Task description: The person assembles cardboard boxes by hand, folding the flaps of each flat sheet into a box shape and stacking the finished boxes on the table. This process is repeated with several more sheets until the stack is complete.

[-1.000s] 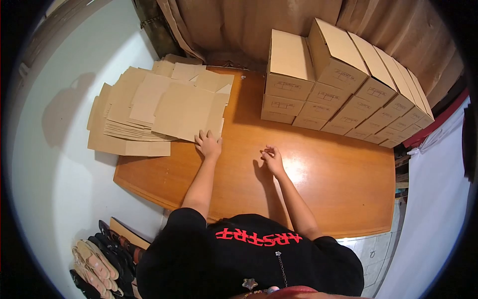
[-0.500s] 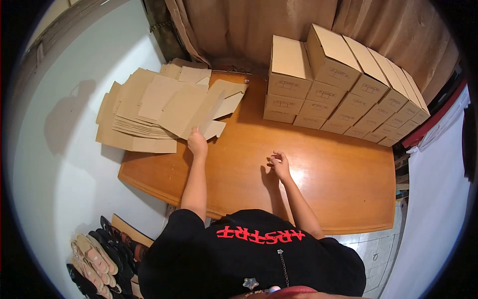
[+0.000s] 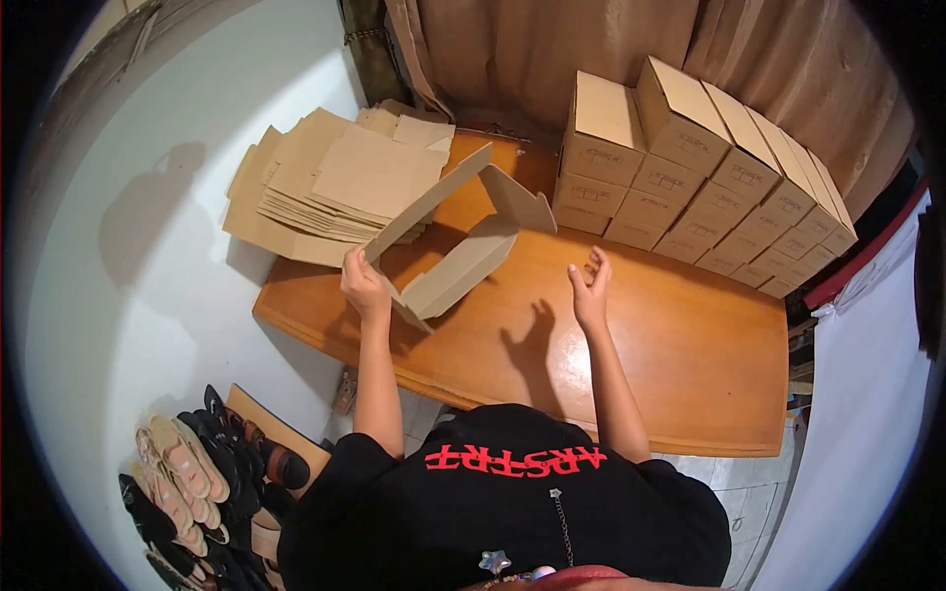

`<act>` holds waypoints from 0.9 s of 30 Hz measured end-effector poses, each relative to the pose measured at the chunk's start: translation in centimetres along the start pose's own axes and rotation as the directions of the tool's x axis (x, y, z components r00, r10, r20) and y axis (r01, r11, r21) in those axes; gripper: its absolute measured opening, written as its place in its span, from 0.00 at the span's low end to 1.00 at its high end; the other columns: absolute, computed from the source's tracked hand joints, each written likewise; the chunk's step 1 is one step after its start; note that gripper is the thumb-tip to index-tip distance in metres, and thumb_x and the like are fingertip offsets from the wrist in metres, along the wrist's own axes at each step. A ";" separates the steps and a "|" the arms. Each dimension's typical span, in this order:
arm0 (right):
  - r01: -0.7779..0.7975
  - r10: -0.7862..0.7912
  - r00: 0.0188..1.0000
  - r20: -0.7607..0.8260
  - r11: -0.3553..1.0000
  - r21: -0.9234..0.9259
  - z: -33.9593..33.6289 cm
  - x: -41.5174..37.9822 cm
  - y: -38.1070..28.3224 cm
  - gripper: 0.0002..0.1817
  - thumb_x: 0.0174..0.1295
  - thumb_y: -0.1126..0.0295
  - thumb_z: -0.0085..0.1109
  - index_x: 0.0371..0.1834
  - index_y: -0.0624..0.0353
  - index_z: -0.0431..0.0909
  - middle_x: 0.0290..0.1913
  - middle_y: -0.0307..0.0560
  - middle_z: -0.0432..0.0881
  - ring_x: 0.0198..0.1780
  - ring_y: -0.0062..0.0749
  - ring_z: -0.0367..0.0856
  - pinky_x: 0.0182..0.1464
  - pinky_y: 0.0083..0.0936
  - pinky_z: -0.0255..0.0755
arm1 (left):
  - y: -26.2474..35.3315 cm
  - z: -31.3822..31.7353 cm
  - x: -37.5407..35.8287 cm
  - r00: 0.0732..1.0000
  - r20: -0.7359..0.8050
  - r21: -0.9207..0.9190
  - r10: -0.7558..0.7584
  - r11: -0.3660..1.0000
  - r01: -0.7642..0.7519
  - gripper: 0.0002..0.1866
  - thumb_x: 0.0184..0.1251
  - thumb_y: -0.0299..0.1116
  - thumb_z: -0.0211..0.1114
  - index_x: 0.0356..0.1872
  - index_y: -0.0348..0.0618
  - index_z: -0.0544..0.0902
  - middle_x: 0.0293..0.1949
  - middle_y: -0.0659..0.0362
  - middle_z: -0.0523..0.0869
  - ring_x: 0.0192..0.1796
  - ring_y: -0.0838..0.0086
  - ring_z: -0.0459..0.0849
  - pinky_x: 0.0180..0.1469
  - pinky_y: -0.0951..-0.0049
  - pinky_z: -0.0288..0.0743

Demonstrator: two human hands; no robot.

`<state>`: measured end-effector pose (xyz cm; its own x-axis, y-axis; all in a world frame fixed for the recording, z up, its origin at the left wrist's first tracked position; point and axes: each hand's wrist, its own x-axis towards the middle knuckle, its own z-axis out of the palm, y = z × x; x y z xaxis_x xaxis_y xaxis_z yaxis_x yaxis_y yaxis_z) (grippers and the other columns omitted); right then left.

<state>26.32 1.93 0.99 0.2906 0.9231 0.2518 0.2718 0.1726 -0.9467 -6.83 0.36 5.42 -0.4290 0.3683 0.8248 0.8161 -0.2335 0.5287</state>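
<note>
My left hand [image 3: 367,286] grips the near left edge of a partly unfolded cardboard box [image 3: 468,264]. Its panels stand apart as an open frame, and the tabletop shows through the middle. My right hand [image 3: 591,288] is raised over the table to the right of the box, fingers spread, touching nothing. Behind the held box, at the left end of the table, lies a pile of flattened cardboard boxes [image 3: 325,177].
Closed, printed boxes [image 3: 680,187] are stacked in rows at the back right of the wooden table [image 3: 670,364]. A wall [image 3: 177,246] borders the left side, with sandals [image 3: 187,473] on the floor below it. Brown curtains [image 3: 552,49] hang behind.
My left hand has pulled one flat box off the pile toward me, and it has opened into a frame. My right hand has risen slightly, moved right and spread its fingers.
</note>
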 end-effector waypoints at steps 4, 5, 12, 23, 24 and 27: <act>0.076 -0.069 0.996 0.059 0.988 -0.138 -1.5 -1.6 -4.9 0.43 0.50 0.58 0.66 0.65 0.59 0.53 0.60 0.57 0.57 0.59 0.46 0.62 0.59 0.39 0.61 | 1.3 -1.4 0.4 0.997 0.083 -0.140 0.005 0.990 0.007 0.06 0.67 0.24 0.50 0.36 0.37 0.77 0.31 0.48 0.81 0.34 0.53 0.80 0.34 0.63 0.73; 0.141 -0.135 0.990 0.041 0.973 -0.184 -1.6 -2.1 -4.8 0.40 0.50 0.60 0.66 0.65 0.58 0.57 0.60 0.54 0.62 0.60 0.46 0.64 0.58 0.41 0.62 | 1.9 -1.6 0.5 0.994 0.112 -0.179 0.007 0.984 0.013 0.06 0.67 0.24 0.50 0.36 0.37 0.77 0.31 0.48 0.81 0.34 0.53 0.80 0.34 0.64 0.73; 0.148 -0.154 0.965 -0.213 0.988 -0.045 -3.7 -5.1 -3.7 0.18 0.61 0.69 0.56 0.52 0.68 0.71 0.42 0.54 0.78 0.43 0.33 0.76 0.49 0.27 0.69 | 4.6 0.1 -0.3 0.929 0.345 -0.409 0.134 0.912 0.021 0.06 0.67 0.25 0.51 0.35 0.38 0.77 0.30 0.50 0.81 0.34 0.54 0.81 0.35 0.67 0.73; -0.224 0.099 0.907 -0.409 0.937 -0.270 -7.8 -13.4 -1.6 0.12 0.63 0.69 0.51 0.39 0.70 0.75 0.31 0.55 0.79 0.36 0.34 0.78 0.39 0.32 0.70 | 7.0 5.6 -3.5 0.765 0.597 -0.565 0.241 0.803 0.187 0.08 0.68 0.30 0.51 0.35 0.38 0.78 0.30 0.50 0.81 0.34 0.54 0.80 0.37 0.66 0.73; -0.249 0.110 0.902 -0.417 0.922 -0.296 -7.7 -14.0 -1.5 0.11 0.63 0.69 0.52 0.38 0.70 0.76 0.29 0.56 0.79 0.35 0.35 0.78 0.38 0.33 0.70 | 7.3 6.0 -3.5 0.727 0.645 -0.548 0.237 0.806 0.224 0.08 0.68 0.30 0.52 0.36 0.38 0.78 0.31 0.50 0.81 0.35 0.54 0.80 0.38 0.65 0.73; -0.270 0.075 0.877 -0.474 0.894 -0.358 -7.3 -15.3 -1.5 0.10 0.61 0.71 0.51 0.38 0.70 0.76 0.29 0.60 0.79 0.34 0.44 0.79 0.37 0.35 0.70 | 7.3 6.7 -3.7 0.625 0.746 -0.493 0.230 0.822 0.285 0.11 0.66 0.35 0.54 0.43 0.39 0.76 0.40 0.47 0.79 0.42 0.52 0.78 0.44 0.63 0.72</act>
<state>28.13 -14.99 0.06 0.7100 0.6602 0.2450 0.4928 -0.2174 -0.8425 3.32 3.27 4.90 0.2086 0.8475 0.4880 0.3572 -0.5306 0.7687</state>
